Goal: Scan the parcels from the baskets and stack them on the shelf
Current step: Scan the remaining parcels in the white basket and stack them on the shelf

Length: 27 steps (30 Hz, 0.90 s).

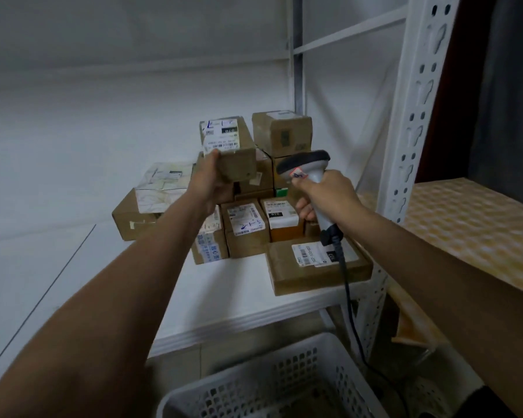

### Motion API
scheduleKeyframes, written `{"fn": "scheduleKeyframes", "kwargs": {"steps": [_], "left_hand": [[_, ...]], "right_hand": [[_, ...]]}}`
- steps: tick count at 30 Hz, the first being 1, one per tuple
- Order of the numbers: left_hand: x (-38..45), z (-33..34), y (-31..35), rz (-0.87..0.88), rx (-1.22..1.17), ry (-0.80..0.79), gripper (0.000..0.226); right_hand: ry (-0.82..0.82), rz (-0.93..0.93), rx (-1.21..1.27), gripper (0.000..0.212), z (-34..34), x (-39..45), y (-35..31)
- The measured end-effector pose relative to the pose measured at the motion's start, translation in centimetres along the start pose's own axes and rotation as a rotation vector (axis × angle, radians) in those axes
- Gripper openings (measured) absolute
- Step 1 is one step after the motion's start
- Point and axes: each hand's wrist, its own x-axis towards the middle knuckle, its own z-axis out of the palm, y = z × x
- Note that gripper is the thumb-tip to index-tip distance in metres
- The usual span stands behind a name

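My left hand (209, 182) grips a long brown cardboard parcel (230, 146) with a white label on top, holding it above the pile of parcels on the white shelf (233, 294). My right hand (326, 194) holds a grey barcode scanner (307, 167) by its handle, just right of that parcel; its dark cable (346, 285) hangs down. On the shelf stand several taped boxes, among them a flat one (314, 267) at the front right and a wide one (151, 200) at the left. A white plastic basket (272, 381) sits below the shelf edge.
A white perforated shelf upright (405, 140) rises right of the pile. Beyond it a neighbouring shelf board (471, 224) with a yellowish patterned cover juts toward me. The wall lies behind the parcels, and bare shelf surface stretches to the left.
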Motion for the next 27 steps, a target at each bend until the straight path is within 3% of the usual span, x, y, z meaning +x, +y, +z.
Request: {"fn": "scheduleKeyframes", "kwargs": {"steps": [3, 5, 7, 9, 14, 19, 22, 27], "left_hand": [[7.4, 1.6, 0.8, -0.032, 0.256, 0.090, 0.058], [12.1, 1.5, -0.2, -0.033, 0.675, 0.187, 0.077], [14.1, 1.7, -0.9, 0.077, 1.045, 0.235, 0.078], [14.3, 2.2, -0.9, 0.158, 1.160, 0.228, 0.070], [15.4, 2.7, -1.5, 0.160, 0.991, 0.193, 0.048], [14.8, 2.9, -1.9, 0.127, 1.072, 0.214, 0.052], [12.1, 2.4, -1.8, 0.166, 0.989, 0.228, 0.058], [3.7, 1.0, -2.2, 0.309, 0.775, 0.182, 0.046]], "right_hand": [[-0.013, 0.002, 0.010, 0.036, 0.9, 2.6, 0.9], [-0.037, 0.005, 0.008, 0.037, 1.6, 4.2, 1.8], [-0.065, 0.007, 0.013, 0.036, 2.4, 5.4, 2.8], [-0.078, -0.001, 0.013, 0.034, 2.9, 6.3, 3.5], [-0.104, -0.014, 0.008, 0.035, 3.2, 6.8, 4.5], [-0.099, -0.024, 0.029, 0.035, 3.2, 6.2, 4.8], [-0.109, -0.002, 0.022, 0.033, 2.9, 4.9, 4.5], [-0.127, -0.044, -0.023, 0.038, 1.3, 0.0, 4.8]]}}
